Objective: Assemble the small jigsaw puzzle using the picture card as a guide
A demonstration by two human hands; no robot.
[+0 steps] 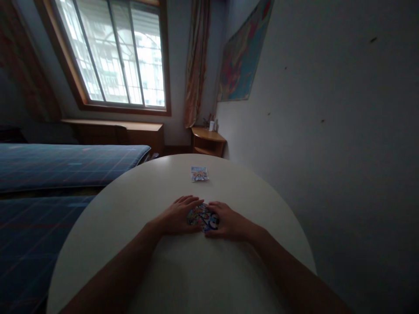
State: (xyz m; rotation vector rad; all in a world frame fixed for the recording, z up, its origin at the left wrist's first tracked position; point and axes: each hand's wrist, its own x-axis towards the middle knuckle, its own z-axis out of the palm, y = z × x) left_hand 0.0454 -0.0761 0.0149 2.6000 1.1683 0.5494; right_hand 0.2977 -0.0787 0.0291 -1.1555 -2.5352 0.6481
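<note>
Midway between the left and right edges of the round white table (157, 179), a small, flat, multicoloured printed picture (203, 217) with blue and white shapes lies between your hands. Your left hand (181, 216) covers its left side and your right hand (228, 221) its right; on each, the thumb is on the side nearer you and the fingers reach over the far side, moderately apart from the thumb. You cannot tell whether they grip it or only touch it. Straight ahead, nearer the table's far edge, a small pale rectangular printed sheet (199, 174) lies flat, apart from your fingers. Past the table's left edge is a blue plaid mattress (68, 165); beyond the far edge stands a brown wooden corner shelf (208, 134). A colourful map-like poster (244, 56) hangs on the wall to your right.
</note>
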